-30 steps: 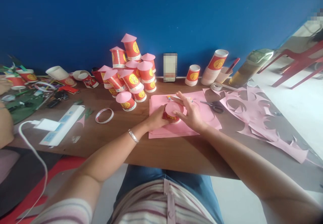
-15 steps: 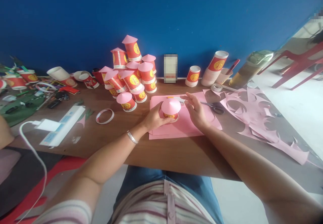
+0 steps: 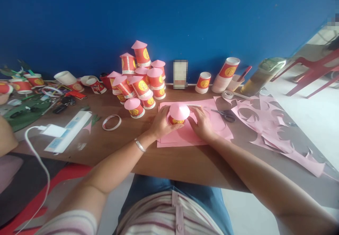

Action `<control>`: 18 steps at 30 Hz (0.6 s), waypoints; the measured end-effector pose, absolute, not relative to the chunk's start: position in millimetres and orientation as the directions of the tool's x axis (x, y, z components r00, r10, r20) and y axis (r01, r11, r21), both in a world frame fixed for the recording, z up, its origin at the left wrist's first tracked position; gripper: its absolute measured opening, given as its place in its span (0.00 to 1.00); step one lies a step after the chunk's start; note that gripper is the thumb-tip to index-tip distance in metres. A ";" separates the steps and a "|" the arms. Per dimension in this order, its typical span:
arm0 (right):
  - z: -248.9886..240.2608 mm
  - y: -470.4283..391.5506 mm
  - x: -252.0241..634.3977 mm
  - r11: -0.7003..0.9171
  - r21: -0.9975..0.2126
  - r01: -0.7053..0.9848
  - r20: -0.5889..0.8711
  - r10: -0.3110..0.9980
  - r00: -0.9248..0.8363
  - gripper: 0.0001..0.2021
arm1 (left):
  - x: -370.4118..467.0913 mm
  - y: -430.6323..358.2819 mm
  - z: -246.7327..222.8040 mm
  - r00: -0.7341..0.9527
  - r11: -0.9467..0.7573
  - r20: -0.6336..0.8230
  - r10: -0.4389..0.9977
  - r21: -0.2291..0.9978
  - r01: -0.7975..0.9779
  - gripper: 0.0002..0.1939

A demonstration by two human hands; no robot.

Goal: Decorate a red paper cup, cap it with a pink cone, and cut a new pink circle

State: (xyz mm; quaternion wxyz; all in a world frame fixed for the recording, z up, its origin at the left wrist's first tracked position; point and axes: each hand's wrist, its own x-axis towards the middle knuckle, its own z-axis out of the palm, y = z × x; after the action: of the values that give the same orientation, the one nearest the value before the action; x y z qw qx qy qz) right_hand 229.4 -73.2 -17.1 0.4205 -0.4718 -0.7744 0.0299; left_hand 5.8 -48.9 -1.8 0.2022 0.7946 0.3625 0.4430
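A: Where is the piece being handled?
B: Near the middle of the brown wooden table (image 3: 148,157), above a stack of flat pink paper sheets (image 3: 172,140). It is a red paper cup with yellow markings (image 3: 176,121), topped by a pale pink paper cone (image 3: 180,111). I can't tell whether its base touches the sheets.

A: And the left hand (image 3: 160,123)?
B: Clamped on the cup, its thumb across the near side; the other fingers are partly hidden. A silver bracelet (image 3: 140,145) circles that wrist.

A: What about the right hand (image 3: 202,123)?
B: Just beside the cup on the other side, with thumb and fingers apart. Whether a fingertip touches the cone's edge, I can't tell.

A: What lies close by?
B: Right of that hand, a pair of dark-handled scissors (image 3: 228,116) lies across the sheets' edge. Beyond are pink paper offcuts with round cut-outs (image 3: 270,136).

A: And to the left?
B: A white paper ring (image 3: 111,122) lies flat. Behind it rises a pile of red cups with pink cone tops (image 3: 141,84), near the blue wall (image 3: 169,19).
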 end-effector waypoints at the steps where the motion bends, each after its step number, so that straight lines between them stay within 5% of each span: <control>1: -17.2 -73.3 229.4 0.554 -0.430 0.713 0.625 0.752 -0.207 0.19 | 6.0 -48.8 -2.0 0.347 -0.663 0.564 0.749 0.634 0.399 0.30; 18: -29.7 -76.5 223.5 0.583 -0.347 0.734 0.601 0.739 -0.303 0.16 | 6.3 -53.2 5.1 0.275 -0.572 0.502 0.820 0.733 0.368 0.28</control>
State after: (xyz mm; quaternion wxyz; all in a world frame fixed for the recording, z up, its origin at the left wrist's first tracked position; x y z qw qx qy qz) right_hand 223.5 -76.5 -29.7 0.3744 -0.4564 -0.8072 0.0034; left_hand 6.3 -53.2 5.1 0.2467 0.7592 0.3911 0.4580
